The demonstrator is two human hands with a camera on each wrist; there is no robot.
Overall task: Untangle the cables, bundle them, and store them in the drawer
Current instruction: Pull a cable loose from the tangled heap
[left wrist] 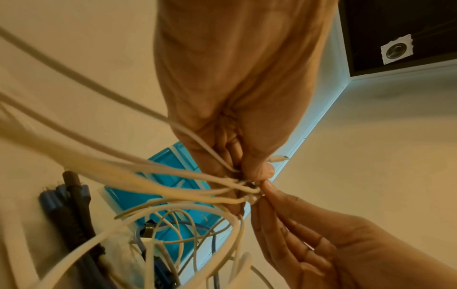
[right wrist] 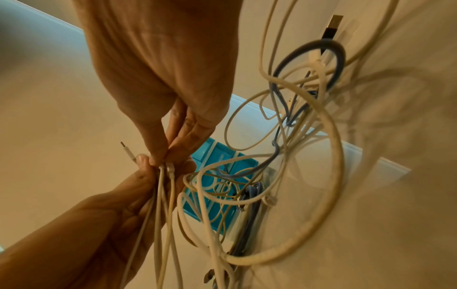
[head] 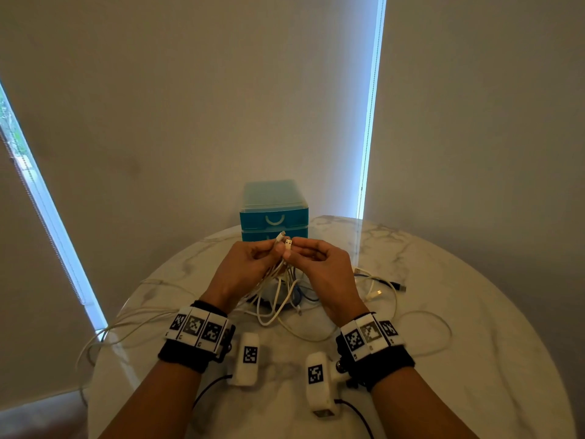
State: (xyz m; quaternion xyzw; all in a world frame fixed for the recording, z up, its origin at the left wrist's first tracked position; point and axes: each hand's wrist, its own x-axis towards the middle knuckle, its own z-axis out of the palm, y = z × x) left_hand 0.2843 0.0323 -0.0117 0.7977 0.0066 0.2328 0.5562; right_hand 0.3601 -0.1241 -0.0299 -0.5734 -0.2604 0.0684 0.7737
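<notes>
above the middle of the marble bench (head: 443,359), both hands meet over the cables (head: 278,299). left hand (head: 243,267) has its fingers curled round a gathered run of white leads, one slim plug (head: 280,236) poking up past the thumb. right hand (head: 326,267) pinches a white usb plug (head: 288,243) between thumb and forefinger, right against the left's fingertips. below them the leads hang down into the heap, white loops mixed with a blue cable (right wrist: 284,152) and a black one whose plug (head: 399,286) lies off to the right. more white loops trail over the bench's left edge. behind the hands stands the blue drawer unit (head: 274,213), both drawers closed.

my read: still the untangling, ends being collected first; bundling and storing are not begun.

these leads look light and limp, so they will sag and snag on each other rather than slide free; pulling hard would likely tighten a knot. the plugs are the stiff bits and the best handle: hold there, then feed each lead out loop by loop. the thin white ones probably kink near the plug, so ease them there.
</notes>
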